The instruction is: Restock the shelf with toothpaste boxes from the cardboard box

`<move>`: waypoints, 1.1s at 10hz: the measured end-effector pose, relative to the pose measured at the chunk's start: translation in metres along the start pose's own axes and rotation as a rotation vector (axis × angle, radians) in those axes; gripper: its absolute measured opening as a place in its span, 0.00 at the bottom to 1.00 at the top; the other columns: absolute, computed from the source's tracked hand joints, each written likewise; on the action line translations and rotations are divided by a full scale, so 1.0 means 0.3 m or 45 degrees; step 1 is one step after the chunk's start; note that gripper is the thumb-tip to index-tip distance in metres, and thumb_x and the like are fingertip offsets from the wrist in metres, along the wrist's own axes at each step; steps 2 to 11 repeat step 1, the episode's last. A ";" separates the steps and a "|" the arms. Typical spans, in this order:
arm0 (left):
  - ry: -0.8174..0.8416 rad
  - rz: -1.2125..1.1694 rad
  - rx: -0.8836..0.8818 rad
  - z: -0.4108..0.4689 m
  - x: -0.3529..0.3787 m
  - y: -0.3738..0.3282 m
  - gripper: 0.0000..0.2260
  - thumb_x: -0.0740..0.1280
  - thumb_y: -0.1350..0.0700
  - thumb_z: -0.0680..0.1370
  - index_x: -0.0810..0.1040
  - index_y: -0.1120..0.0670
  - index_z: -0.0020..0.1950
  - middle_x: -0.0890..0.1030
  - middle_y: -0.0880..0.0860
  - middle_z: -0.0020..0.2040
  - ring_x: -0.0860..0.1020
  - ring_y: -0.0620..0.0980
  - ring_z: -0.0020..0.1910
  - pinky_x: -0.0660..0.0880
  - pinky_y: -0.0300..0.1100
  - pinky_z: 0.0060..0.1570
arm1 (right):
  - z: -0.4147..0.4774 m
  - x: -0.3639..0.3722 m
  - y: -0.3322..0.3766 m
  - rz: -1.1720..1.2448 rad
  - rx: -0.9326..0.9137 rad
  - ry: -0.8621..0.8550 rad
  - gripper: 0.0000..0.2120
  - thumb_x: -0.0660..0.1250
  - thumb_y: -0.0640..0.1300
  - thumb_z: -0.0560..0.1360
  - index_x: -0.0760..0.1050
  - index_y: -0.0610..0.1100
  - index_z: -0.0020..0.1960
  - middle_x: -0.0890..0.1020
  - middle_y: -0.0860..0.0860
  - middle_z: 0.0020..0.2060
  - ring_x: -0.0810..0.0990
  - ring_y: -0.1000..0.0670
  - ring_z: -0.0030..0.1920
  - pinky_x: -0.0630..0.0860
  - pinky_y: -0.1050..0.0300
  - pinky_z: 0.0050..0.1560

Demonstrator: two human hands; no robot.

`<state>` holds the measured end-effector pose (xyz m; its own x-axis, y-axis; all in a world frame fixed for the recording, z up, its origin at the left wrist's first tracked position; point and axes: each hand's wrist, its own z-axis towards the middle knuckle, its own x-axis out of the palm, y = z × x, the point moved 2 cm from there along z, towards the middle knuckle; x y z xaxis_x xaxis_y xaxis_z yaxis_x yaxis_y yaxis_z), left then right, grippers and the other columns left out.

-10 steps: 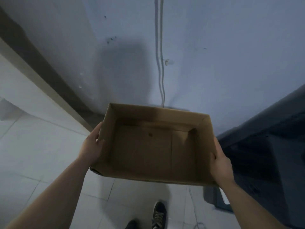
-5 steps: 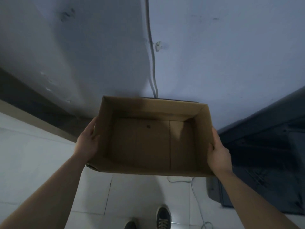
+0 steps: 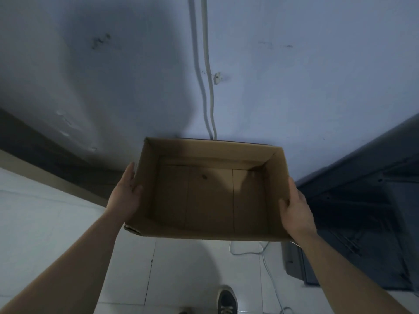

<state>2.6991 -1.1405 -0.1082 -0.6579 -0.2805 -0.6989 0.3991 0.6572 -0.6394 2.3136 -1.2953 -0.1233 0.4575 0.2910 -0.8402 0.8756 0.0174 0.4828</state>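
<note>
Head view: a person held an open-topped brown cardboard box [image 3: 210,200] above a pale tiled floor [image 3: 56,223]. The left hand [image 3: 125,197] and right hand [image 3: 294,210] each clamped a side wall, with the thumb hooked over the rim. The box was empty (no toothpaste cartons showed anywhere in view), so the restocking appeared done or out of stock. Held only by its thin walls, the box could buckle or slip if tilted. A loose white cable [image 3: 267,264] trailing near the dark shoe [image 3: 226,301] threatened a trip. A dark metal unit [image 3: 362,200] stood just right of the box.
</note>
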 end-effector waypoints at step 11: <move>-0.020 0.082 0.013 -0.026 -0.045 -0.027 0.27 0.62 0.56 0.80 0.56 0.51 0.78 0.71 0.57 0.70 0.72 0.59 0.66 0.71 0.57 0.63 | -0.034 -0.037 0.051 -0.019 -0.025 -0.034 0.30 0.59 0.45 0.80 0.50 0.55 0.77 0.62 0.44 0.73 0.69 0.40 0.68 0.73 0.44 0.63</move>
